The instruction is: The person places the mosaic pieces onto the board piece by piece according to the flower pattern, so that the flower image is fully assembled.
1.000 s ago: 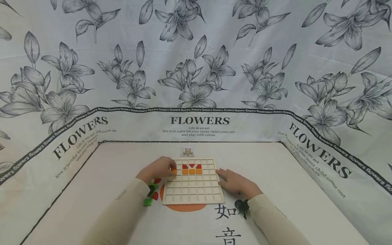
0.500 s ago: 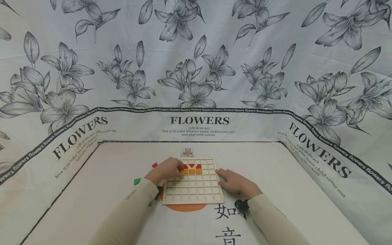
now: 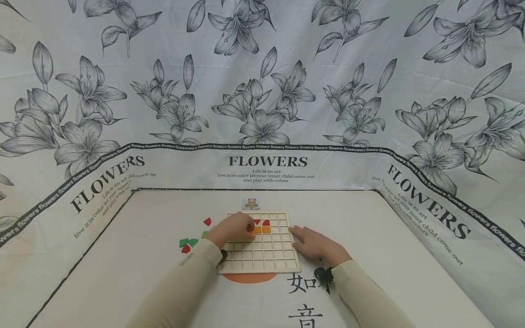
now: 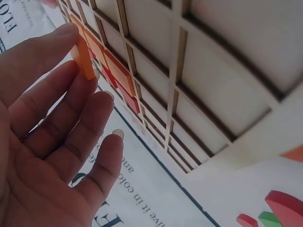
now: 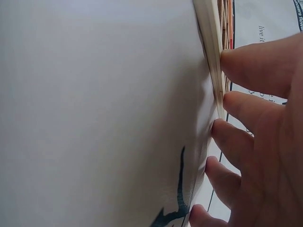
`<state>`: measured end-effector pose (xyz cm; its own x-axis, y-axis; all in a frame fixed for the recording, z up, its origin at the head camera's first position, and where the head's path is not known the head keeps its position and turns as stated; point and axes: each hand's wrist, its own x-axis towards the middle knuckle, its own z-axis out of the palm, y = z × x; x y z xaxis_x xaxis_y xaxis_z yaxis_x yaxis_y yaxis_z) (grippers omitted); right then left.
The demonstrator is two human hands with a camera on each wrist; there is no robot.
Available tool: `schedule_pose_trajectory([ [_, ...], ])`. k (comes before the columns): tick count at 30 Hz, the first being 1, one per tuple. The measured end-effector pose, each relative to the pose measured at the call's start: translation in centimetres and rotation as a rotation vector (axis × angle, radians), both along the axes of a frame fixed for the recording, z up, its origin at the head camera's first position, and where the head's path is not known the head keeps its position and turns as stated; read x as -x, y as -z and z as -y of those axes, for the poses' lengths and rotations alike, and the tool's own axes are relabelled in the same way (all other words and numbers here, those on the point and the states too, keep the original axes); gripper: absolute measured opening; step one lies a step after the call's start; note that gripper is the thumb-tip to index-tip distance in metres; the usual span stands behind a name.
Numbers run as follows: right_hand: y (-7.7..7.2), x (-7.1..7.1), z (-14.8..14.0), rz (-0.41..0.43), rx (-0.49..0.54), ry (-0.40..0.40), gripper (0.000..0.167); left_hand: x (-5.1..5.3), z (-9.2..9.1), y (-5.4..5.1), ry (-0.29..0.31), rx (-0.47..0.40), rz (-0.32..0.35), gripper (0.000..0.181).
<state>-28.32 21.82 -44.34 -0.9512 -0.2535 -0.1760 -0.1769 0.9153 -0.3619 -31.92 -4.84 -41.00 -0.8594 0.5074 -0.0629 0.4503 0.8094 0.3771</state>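
Note:
My left hand [image 3: 231, 228] is over the upper part of a wooden grid board [image 3: 262, 255]. Between its thumb and fingers it pinches an orange tile [image 4: 84, 59], held on edge above the cells; the other fingers are extended. Orange tiles [image 3: 264, 229] lie in one row of the grid, and red tiles [image 3: 266, 222] fill cells in the row behind; the hand hides part of both rows. My right hand [image 3: 316, 243] touches the board's right edge with thumb and index fingertips, its fingers spread and nearly straight.
Left of the board lie loose pieces: a red tile [image 3: 207, 221], a green tile [image 3: 183, 243] and others, one partly behind the left sleeve. A small pattern card [image 3: 250, 203] lies behind the board. Flower-printed cloth [image 3: 262, 114] rises at the table's back and sides.
My left hand has moved right across the board with the orange tile, from its left side toward the coloured rows. Loose tiles at the left are now uncovered. My right hand stays put.

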Motion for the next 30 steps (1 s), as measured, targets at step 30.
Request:
schedule_pose_trajectory([
  [30,-0.2,-0.1,0.0,0.009,0.003,0.003,0.056,1.1,-2.2,1.4,0.037,0.067,-0.05,0.012],
])
